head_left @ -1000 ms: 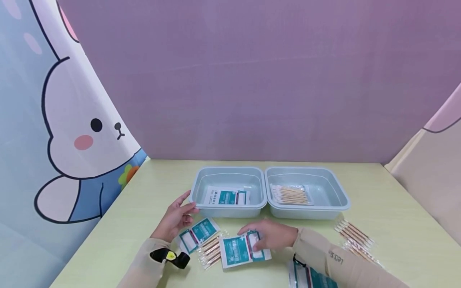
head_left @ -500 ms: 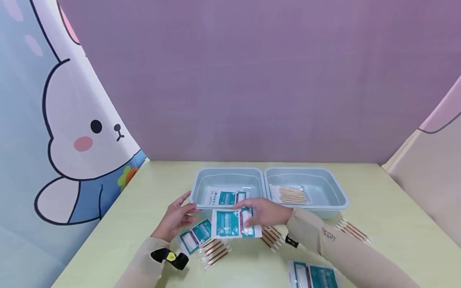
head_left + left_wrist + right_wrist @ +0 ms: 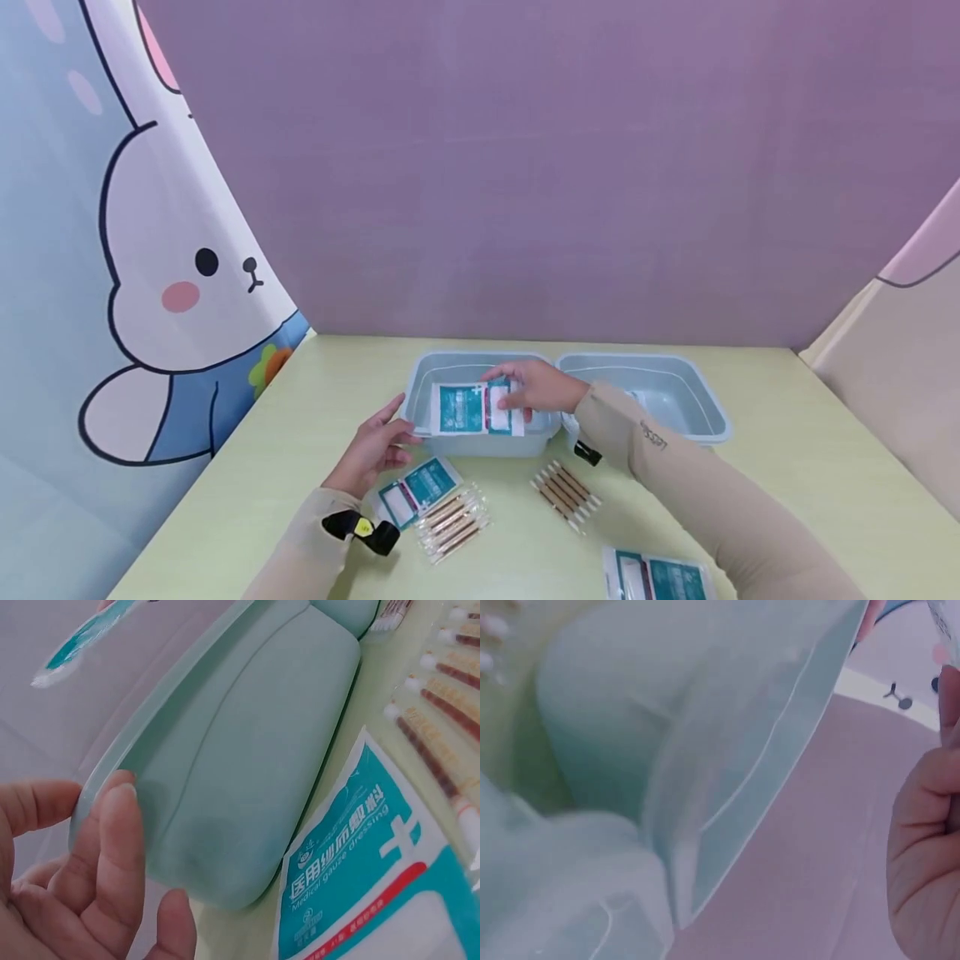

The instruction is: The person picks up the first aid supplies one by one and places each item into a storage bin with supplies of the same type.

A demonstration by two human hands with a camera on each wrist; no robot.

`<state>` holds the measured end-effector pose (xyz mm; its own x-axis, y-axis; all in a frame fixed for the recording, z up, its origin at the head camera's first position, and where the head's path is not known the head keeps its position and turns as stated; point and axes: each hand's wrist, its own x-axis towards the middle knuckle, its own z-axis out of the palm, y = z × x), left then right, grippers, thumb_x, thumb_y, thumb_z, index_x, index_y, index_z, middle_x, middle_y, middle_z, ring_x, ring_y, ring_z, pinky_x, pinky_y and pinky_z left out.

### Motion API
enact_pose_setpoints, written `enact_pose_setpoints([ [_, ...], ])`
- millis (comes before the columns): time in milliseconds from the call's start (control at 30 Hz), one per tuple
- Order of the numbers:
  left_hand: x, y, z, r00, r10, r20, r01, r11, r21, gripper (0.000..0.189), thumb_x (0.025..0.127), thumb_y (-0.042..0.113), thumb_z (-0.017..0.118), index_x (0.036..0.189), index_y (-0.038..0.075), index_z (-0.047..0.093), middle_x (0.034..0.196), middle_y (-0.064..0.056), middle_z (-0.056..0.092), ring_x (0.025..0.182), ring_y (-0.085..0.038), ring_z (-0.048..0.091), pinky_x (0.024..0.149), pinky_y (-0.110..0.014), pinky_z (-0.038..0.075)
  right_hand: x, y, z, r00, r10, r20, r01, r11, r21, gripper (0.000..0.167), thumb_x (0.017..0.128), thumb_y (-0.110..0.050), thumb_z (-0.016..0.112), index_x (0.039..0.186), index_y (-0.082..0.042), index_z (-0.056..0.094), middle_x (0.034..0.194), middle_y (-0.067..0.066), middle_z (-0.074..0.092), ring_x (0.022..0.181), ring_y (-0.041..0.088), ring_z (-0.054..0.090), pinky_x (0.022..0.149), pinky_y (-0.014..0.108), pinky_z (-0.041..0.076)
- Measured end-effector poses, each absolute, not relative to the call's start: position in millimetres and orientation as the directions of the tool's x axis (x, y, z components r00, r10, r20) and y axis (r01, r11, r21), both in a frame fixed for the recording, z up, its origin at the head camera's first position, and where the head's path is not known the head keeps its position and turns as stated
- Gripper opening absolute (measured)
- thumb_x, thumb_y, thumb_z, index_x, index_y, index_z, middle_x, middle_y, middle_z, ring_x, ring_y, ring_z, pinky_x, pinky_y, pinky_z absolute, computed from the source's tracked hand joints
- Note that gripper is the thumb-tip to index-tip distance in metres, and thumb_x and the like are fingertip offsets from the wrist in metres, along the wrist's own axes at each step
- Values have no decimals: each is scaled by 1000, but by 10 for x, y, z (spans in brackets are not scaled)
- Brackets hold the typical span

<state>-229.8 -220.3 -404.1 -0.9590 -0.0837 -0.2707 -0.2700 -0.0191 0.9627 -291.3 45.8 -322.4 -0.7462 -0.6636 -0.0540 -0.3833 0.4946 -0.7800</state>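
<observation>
Head view: from above the forearms [image 3: 720, 508], facing forward and down across the table [image 3: 337, 375] to the purple backdrop [image 3: 525, 167]; I judge it the farthest off. Left wrist view: close beside the left hand [image 3: 82, 877], rolled off level, facing the outer wall of the left tray [image 3: 255, 765]. Right wrist view: likewise close, nearly inverted, the right hand [image 3: 926, 855] at its edge, facing the left tray and part of the right tray [image 3: 562, 885]. All three share the left tray; head and left wrist, a gauze packet [image 3: 345, 855]; head and right wrist, the rabbit print [image 3: 172, 250].
</observation>
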Motion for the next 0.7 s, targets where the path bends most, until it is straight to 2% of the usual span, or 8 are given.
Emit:
enact_pose_setpoints([
  [100,-2314,-2193,-4050,-957,-82,-279,-279,-16,960,65,94,13,53,152,20,27,80,-4,68,53,-13,55,62,-28,47,-3021,404,-3217,-792,-609,-37,-359,514,-779,38,90,-9,67,127,-10,61,84,5,66,46,20,53,59,38,49],
  [167,-2319,-2186,-4045,-955,-86,-284,-284,-13,959,65,94,13,53,152,21,27,80,-4,68,53,-13,55,62,-28,47,-3086,376,-3223,-825,-563,-41,-328,537,-778,38,89,-13,69,126,-11,63,87,0,66,46,19,53,59,37,48],
  [300,-2307,-2212,-4020,-957,-98,-274,-275,-7,961,65,93,13,54,152,19,28,79,-3,68,52,-12,56,60,-27,47,-3191,296,-3226,-869,-489,-70,-264,580,-771,37,87,-15,71,124,-14,65,80,4,64,47,20,54,57,34,47],
  [467,-2313,-2211,-4014,-956,-126,-266,-268,3,963,64,92,12,55,151,17,31,77,-4,68,51,-12,56,58,-27,47,-3326,212,-3224,-896,-431,-108,-197,604,-772,36,87,-16,72,122,-15,66,88,3,67,53,26,58,57,33,49],
  [700,-2331,-2156,-4042,-953,-148,-266,-269,5,963,62,91,12,54,150,16,35,77,-5,69,49,-12,55,56,-26,46,-3472,129,-3210,-912,-367,-182,-112,652,-750,37,88,-15,70,124,-15,65,102,6,67,56,21,59,64,34,50],
])
